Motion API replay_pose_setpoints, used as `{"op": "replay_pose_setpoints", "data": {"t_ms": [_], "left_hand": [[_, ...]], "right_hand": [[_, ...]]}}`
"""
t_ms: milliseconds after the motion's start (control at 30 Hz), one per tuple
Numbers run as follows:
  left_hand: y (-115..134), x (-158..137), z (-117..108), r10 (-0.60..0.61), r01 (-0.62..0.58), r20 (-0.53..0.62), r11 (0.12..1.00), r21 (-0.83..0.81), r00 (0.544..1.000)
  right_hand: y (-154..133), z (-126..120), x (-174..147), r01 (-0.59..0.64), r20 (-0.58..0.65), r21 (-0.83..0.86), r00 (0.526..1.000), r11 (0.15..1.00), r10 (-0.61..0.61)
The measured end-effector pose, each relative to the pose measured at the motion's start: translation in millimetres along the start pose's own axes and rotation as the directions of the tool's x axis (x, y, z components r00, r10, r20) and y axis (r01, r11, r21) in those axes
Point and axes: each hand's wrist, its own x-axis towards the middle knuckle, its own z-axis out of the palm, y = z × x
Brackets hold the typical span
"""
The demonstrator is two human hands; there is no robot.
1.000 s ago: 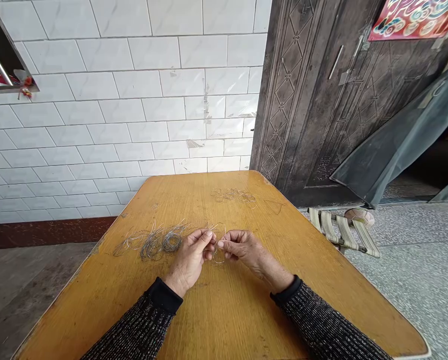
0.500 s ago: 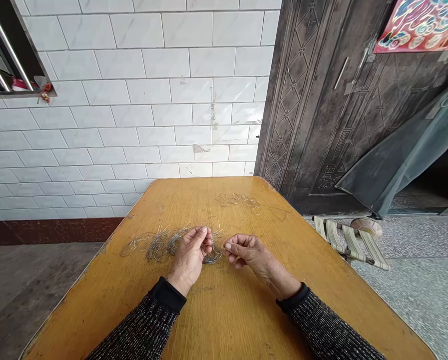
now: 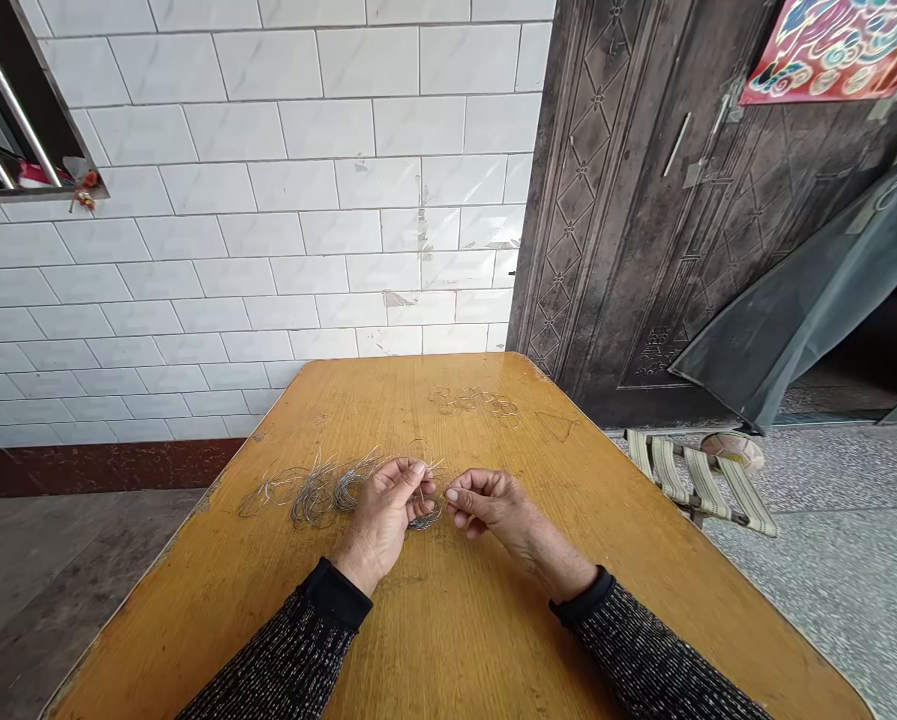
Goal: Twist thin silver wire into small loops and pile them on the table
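Over the middle of the table, my left hand is closed in a pinch on a thin wire, a short length of which shows by its fingertips. A small gap to its right, my right hand also pinches with thumb and forefinger, and a fine strand of wire seems to run into its tips. Beneath and behind the left fingers lies a coiled wire bundle, partly hidden. Further left are more loose coils of grey wire. Several thin wire rings lie toward the table's far end.
The yellow wooden table reaches to a white tiled wall. A bent piece of wire lies near its right edge. On the floor at right stand a striped strap stool and a ball, before a dark carved door.
My left hand has shifted slightly right, closer to the right hand, and the wire loop that rose above it has shrunk. The right hand stays almost in place. The camera view has moved slightly.
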Motion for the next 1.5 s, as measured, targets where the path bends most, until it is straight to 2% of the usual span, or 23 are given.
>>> {"op": "replay_pose_setpoints", "data": {"t_ms": [167, 567, 733, 1000, 1233, 1367, 1500], "left_hand": [[-0.5, 0.6, 0.6, -0.007, 0.008, -0.019, 0.999, 0.036, 1.0], [-2.0, 1.9, 0.1, -0.046, 0.046, -0.017, 0.997, 0.062, 0.999], [-1.4, 1.5, -0.4, -0.034, 0.035, -0.016, 0.997, 0.07, 0.999], [0.4, 2.0, -1.9, -0.039, 0.042, -0.023, 0.993, 0.112, 0.999], [-0.4, 0.8, -0.1, -0.002, 0.008, -0.027, 0.973, 0.231, 1.0], [-1.8, 0.8, -0.5, -0.048, 0.048, -0.005, 0.986, 0.163, 0.999], [-1.2, 0.7, 0.5, -0.078, 0.077, 0.01, 0.994, 0.078, 0.997]], "right_hand": [[-1.4, 1.4, -1.3, 0.03, -0.004, -0.006, 1.0, 1.0, -0.03], [-4.9, 3.6, -1.9, 0.036, -0.117, -0.034, 0.992, 0.999, -0.04], [-3.8, 5.7, -0.4, 0.07, -0.104, -0.086, 0.991, 0.994, -0.079], [-1.1, 7.4, 0.6, 0.046, -0.065, -0.104, 0.996, 0.994, -0.053], [4.8, 7.0, 2.0, 0.161, -0.102, -0.316, 0.974, 0.935, -0.202], [7.8, 3.9, 2.5, 0.192, -0.115, -0.423, 0.958, 0.886, -0.263], [5.4, 4.4, 1.3, 0.168, -0.199, -0.429, 0.941, 0.888, -0.274]]}}
